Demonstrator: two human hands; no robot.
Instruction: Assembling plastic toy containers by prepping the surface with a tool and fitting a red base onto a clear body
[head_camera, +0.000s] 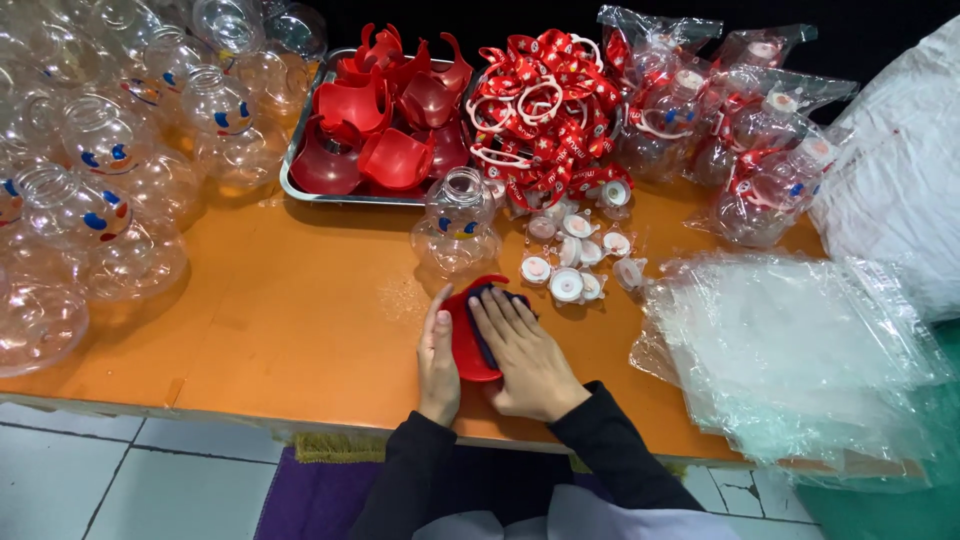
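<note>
A red plastic base piece lies on the orange table near its front edge. My left hand rests edge-on against its left side, steadying it. My right hand lies flat over the piece, fingers pressing a dark blue cloth onto it. Just behind stands one clear bear-shaped bottle, upright and open-topped. To its right lie several small white and pink caps.
A metal tray of red base pieces sits at the back. Red patterned straps are heaped beside it. Many clear bottles crowd the left. Bagged bottles and a stack of clear plastic bags fill the right.
</note>
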